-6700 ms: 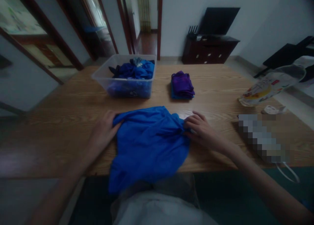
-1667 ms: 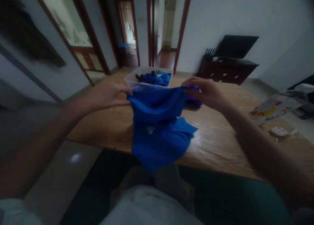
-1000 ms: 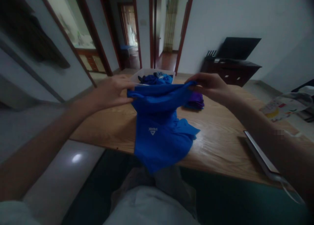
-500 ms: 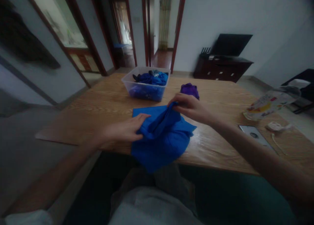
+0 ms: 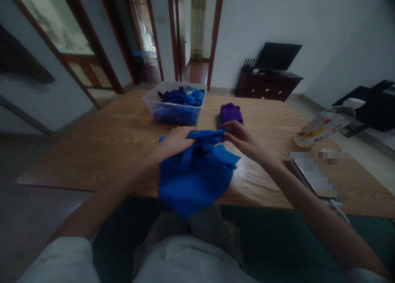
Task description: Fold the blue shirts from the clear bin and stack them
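Observation:
A bright blue piece of cloth point(image 5: 194, 180), perhaps a garment, lies bunched at the near edge of the table, its lower part hanging over the edge. My left hand point(image 5: 180, 139) is closed on a gathered upper fold at its left end. At the other end of that raised fold, my right hand point(image 5: 237, 135) pinches the cloth between thumb and fingers. The fold stretches between both hands just above the table. Just beyond my right hand sits a folded purple cloth bundle point(image 5: 231, 112). Which kind of garment the blue cloth is, I cannot tell.
A clear plastic bin point(image 5: 174, 112) full of blue and dark cloths stands at the back of the wooden table point(image 5: 101, 151). On the right are a large plastic bottle point(image 5: 324, 126) and a flat, partly blurred device point(image 5: 314, 174) with a cable. A TV cabinet point(image 5: 265, 85) stands beyond.
My left hand has moved up and right from lying flat on the blue cloth and now grips its upper fold. The fold is drawn out between both hands. The view has shifted slightly right.

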The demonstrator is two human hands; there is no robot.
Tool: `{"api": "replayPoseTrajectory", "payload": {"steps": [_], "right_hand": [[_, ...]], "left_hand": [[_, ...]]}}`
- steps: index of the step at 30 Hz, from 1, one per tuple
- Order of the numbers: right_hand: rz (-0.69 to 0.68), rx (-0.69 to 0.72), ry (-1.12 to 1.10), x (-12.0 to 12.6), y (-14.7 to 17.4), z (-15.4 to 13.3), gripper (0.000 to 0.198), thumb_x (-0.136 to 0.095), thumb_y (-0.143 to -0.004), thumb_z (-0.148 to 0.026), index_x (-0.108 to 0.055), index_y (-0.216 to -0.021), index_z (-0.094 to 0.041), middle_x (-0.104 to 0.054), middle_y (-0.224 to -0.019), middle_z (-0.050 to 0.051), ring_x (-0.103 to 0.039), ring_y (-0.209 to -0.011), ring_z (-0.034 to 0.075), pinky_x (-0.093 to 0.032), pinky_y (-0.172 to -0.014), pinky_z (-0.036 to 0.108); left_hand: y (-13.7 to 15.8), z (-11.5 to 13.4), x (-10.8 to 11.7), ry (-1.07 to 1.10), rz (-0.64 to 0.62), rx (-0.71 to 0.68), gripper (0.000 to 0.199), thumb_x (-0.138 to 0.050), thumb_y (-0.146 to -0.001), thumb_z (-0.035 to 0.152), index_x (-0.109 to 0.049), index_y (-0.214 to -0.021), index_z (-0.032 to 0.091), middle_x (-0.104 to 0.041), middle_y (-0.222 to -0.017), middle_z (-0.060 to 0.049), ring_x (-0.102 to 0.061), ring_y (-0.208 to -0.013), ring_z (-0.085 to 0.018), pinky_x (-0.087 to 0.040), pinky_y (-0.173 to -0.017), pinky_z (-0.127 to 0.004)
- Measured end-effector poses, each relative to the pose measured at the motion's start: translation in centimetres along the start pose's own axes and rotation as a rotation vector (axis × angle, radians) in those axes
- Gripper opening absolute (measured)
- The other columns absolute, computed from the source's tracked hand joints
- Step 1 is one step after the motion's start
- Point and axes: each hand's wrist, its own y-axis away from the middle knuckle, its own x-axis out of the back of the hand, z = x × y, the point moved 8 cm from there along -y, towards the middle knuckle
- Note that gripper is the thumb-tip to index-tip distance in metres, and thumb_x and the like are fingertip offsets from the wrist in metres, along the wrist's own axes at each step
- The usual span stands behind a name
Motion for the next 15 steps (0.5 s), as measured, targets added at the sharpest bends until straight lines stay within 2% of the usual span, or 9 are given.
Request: {"api": "replayPoseTrajectory", "payload": {"steps": [3,5,8,11,15], "right_hand": [[0.021,-0.126,0.596,-0.5,4.7,4.0,0.046,-0.053,-0.109,-0.057,-0.067,-0.124,-0.015,-0.071,-0.114,0.018,-0.068,-0.101,0.034,-0.055,-0.092,0.048],[0.025,-0.186,0.781,-1.1,7.4,6.0,0.048,-0.052,-0.109,-0.057,-0.068,-0.121,-0.013,-0.069,-0.117,0.023,-0.064,-0.109,0.040,-0.051,-0.097,0.054],[0.048,-0.210,0.737,-1.8,9.4,7.7,0.040,-0.051,-0.107,-0.052,-0.067,-0.107,-0.015,-0.066,-0.116,0.024,-0.060,-0.112,0.041,-0.049,-0.098,0.054],[0.079,-0.211,0.634,-2.0,9.4,8.5,0.027,-0.056,-0.101,-0.045,-0.063,-0.093,-0.020,-0.066,-0.111,0.021,-0.060,-0.108,0.038,-0.048,-0.096,0.052],[0.114,-0.210,0.487,-1.8,8.6,8.8,0.018,-0.059,-0.094,-0.039,-0.058,-0.085,-0.024,-0.068,-0.090,0.012,-0.063,-0.090,0.032,-0.050,-0.084,0.045]], "left_hand": [[-1.9,-1.4,0.6,0.200,-0.137,-0.024,0.028,-0.066,-0.093,0.041,-0.083,-0.092,0.019,-0.081,-0.094,-0.005,-0.075,-0.085,-0.026,-0.057,-0.077,-0.032],[-2.7,-2.6,0.5,0.335,-0.215,0.033,0.032,-0.074,-0.087,0.048,-0.081,-0.082,0.017,-0.078,-0.082,-0.005,-0.069,-0.071,-0.023,-0.053,-0.064,-0.029],[-3.0,-4.7,0.6,0.586,-0.225,0.172,0.028,-0.080,-0.083,0.044,-0.081,-0.086,0.016,-0.080,-0.088,-0.007,-0.070,-0.073,-0.022,-0.056,-0.067,-0.030],[-2.6,-7.0,1.5,0.743,-0.127,0.339,0.035,-0.081,-0.088,0.051,-0.080,-0.095,0.016,-0.082,-0.096,-0.010,-0.074,-0.078,-0.022,-0.061,-0.073,-0.032],[-2.5,-7.5,4.6,0.857,0.070,0.337,0.037,-0.079,-0.092,0.051,-0.078,-0.110,0.019,-0.082,-0.101,-0.010,-0.078,-0.092,-0.027,-0.066,-0.083,-0.036]]}}
